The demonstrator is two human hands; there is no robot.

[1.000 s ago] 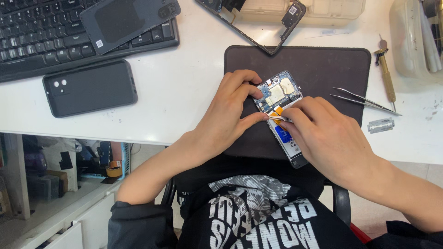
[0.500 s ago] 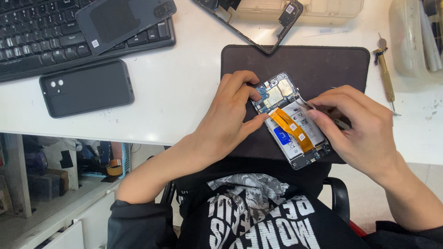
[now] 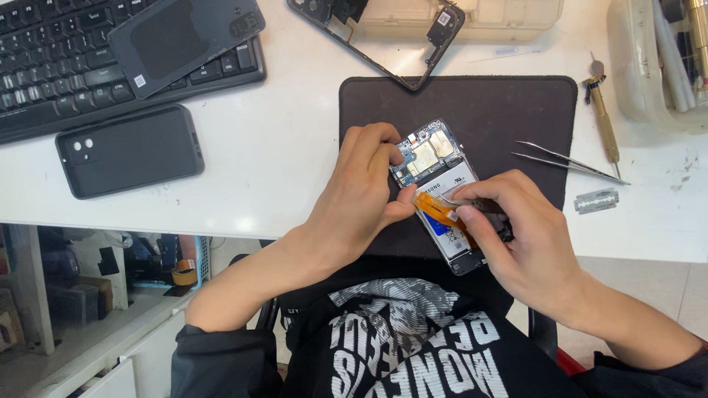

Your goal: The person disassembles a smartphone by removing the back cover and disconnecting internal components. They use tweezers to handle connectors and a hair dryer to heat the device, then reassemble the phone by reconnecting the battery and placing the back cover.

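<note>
An opened phone (image 3: 435, 166) with its back off lies tilted on a dark mat (image 3: 487, 103), showing circuit board, white battery and an orange flex cable (image 3: 430, 208). My left hand (image 3: 361, 191) grips the phone's left edge, thumb by the cable. My right hand (image 3: 531, 239) covers the phone's lower right part and pinches a thin metal tool (image 3: 461, 200) whose tip rests at the orange cable.
Tweezers (image 3: 568, 162), a razor blade (image 3: 596, 200) and a brass screwdriver (image 3: 603, 125) lie to the right. A phone frame (image 3: 376, 44) and plastic box (image 3: 487, 18) sit behind the mat. Left are a black phone case (image 3: 129, 151), a keyboard (image 3: 44, 66) and a back cover (image 3: 184, 40).
My right hand drew off to the right, baring the orange cable, then came back left with the tool tip on the cable. My left hand kept its hold.
</note>
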